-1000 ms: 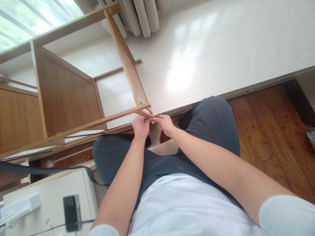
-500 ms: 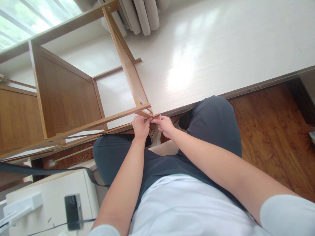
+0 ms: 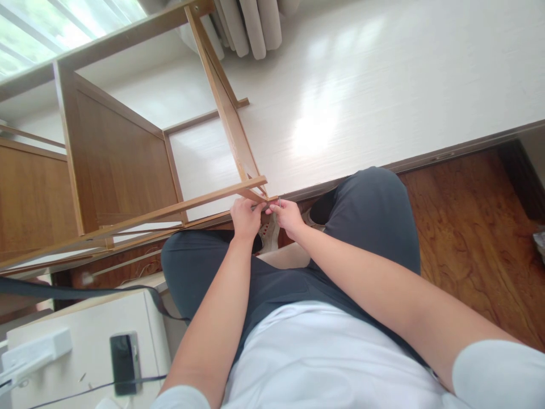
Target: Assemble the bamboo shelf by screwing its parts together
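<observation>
A brown wooden shelf frame (image 3: 213,200) lies on its side on the white surface, its near corner reaching my hands. My left hand (image 3: 246,218) is closed at that corner, thumb and finger pinched beside the wood; what they grip is too small to make out. Close against it, my right hand (image 3: 288,218) is also closed, fingertips pinched under the frame's end. A short, thin metal piece (image 3: 279,201) shows at its fingers, its kind unclear. A small dark spot sits between the two sets of fingertips.
The white surface (image 3: 383,85) stretches beyond my knees, with a grey curtain (image 3: 255,28) at the back. To my lower left, a white cabinet top (image 3: 89,324) carries a dark phone-like device (image 3: 124,363), a white power strip (image 3: 38,349) and cables. Wooden floor (image 3: 464,244) lies right.
The view has shifted slightly, moving the frame a little to the right in the picture. My right fingertips have moved slightly at the corner; both hands stay pinched there.
</observation>
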{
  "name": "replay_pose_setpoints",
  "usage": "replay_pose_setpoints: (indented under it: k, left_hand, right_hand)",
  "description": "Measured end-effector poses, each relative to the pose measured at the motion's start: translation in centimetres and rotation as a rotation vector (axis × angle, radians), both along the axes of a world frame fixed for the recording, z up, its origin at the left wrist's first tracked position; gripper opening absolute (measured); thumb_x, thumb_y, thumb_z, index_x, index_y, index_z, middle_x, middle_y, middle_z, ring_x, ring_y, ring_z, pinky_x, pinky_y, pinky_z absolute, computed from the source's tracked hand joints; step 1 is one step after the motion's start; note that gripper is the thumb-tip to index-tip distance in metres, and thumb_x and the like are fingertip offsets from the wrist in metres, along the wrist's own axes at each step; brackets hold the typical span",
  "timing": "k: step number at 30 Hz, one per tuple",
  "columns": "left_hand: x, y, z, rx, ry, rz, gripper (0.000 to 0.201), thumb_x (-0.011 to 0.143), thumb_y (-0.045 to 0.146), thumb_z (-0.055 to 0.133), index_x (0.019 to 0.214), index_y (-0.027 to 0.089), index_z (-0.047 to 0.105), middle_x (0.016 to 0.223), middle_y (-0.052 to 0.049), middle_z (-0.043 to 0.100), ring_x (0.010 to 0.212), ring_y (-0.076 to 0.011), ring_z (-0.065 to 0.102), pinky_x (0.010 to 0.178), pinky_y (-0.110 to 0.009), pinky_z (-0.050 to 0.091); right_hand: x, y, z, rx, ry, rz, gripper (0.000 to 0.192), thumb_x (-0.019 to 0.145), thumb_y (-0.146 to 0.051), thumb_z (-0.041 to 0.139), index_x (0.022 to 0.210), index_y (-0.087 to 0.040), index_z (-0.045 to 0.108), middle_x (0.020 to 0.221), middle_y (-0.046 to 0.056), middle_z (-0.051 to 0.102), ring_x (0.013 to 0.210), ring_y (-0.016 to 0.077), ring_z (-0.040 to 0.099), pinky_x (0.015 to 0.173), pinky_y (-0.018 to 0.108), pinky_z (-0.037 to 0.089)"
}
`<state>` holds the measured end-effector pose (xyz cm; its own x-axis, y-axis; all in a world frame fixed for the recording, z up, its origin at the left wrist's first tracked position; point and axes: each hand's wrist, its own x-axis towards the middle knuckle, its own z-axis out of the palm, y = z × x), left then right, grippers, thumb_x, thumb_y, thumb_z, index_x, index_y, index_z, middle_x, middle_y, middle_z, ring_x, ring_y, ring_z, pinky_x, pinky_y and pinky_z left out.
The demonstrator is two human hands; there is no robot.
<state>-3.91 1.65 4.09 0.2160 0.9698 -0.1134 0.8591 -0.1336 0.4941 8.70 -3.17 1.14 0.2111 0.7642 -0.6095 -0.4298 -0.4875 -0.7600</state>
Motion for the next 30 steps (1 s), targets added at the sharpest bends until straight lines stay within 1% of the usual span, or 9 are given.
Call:
replay_pose_setpoints:
  k: [3, 6, 9, 12, 18, 23, 30]
  left_hand:
    - [0.1, 0.0, 0.1, 0.024, -0.055, 0.007, 0.019, 0.087, 0.027, 0.065, 0.101, 0.027, 0.079, 0.105, -0.004, 0.076, 0.104, -0.0254, 0.065, 0.095, -0.038, 0.047]
    - [0.1, 0.0, 0.1, 0.029, -0.074, 0.007, 0.018, 0.086, 0.026, 0.067, 0.099, 0.026, 0.080, 0.104, -0.004, 0.076, 0.102, -0.0254, 0.065, 0.094, -0.038, 0.048]
    - [0.1, 0.0, 0.2, 0.035, -0.078, 0.009, 0.018, 0.086, 0.026, 0.067, 0.099, 0.026, 0.080, 0.104, -0.004, 0.076, 0.101, -0.0257, 0.065, 0.093, -0.038, 0.048]
    - [0.1, 0.0, 0.3, 0.030, -0.068, 0.009, 0.018, 0.086, 0.026, 0.066, 0.099, 0.027, 0.079, 0.104, -0.004, 0.076, 0.103, -0.0259, 0.065, 0.095, -0.039, 0.047]
    - [0.3, 0.0, 0.5, 0.021, -0.057, 0.007, 0.016, 0.086, 0.025, 0.066, 0.096, 0.027, 0.079, 0.105, -0.004, 0.076, 0.105, -0.0260, 0.064, 0.096, -0.039, 0.045]
    - [0.3, 0.0, 0.5, 0.020, -0.050, 0.011, 0.017, 0.086, 0.025, 0.066, 0.096, 0.027, 0.079, 0.106, -0.004, 0.076, 0.106, -0.0262, 0.064, 0.096, -0.039, 0.045]
    - [0.1, 0.0, 0.2, 0.032, -0.052, 0.000, 0.015, 0.086, 0.026, 0.066, 0.093, 0.027, 0.079, 0.103, -0.003, 0.076, 0.102, -0.0252, 0.064, 0.094, -0.038, 0.046]
  right_hand:
    - [-0.1, -0.1, -0.2, 0.014, -0.040, 0.007, 0.022, 0.077, -0.036, 0.071, 0.081, -0.015, 0.069, 0.070, 0.005, 0.073, 0.058, 0.0133, 0.059, 0.061, 0.027, 0.047]
    - [-0.2, 0.0, -0.3, 0.015, -0.053, 0.006, 0.022, 0.078, -0.038, 0.068, 0.079, -0.016, 0.067, 0.068, 0.003, 0.071, 0.057, 0.0129, 0.057, 0.059, 0.025, 0.045]
    - [-0.2, 0.0, -0.5, 0.020, -0.049, -0.001, 0.020, 0.078, -0.037, 0.068, 0.078, -0.017, 0.064, 0.066, 0.000, 0.068, 0.053, 0.0110, 0.052, 0.055, 0.024, 0.041]
    - [-0.2, 0.0, -0.4, 0.011, -0.028, -0.010, 0.020, 0.078, -0.035, 0.070, 0.075, -0.019, 0.059, 0.059, -0.003, 0.061, 0.050, 0.0097, 0.046, 0.050, 0.022, 0.035]
    - [-0.2, 0.1, 0.5, -0.022, 0.083, -0.010, 0.025, 0.080, -0.035, 0.071, 0.075, -0.021, 0.051, 0.051, -0.008, 0.045, 0.043, 0.0063, 0.032, 0.043, 0.021, 0.022]
    - [-0.1, 0.1, 1.3, -0.051, 0.154, 0.020, 0.018, 0.086, -0.032, 0.066, 0.080, -0.020, 0.054, 0.050, -0.010, 0.041, 0.039, 0.0038, 0.023, 0.040, 0.020, 0.014]
    - [0.2, 0.3, 1.7, -0.091, 0.221, 0.068, 0.012, 0.092, -0.027, 0.058, 0.084, -0.019, 0.056, 0.049, -0.010, 0.042, 0.037, 0.0040, 0.020, 0.038, 0.019, 0.011]
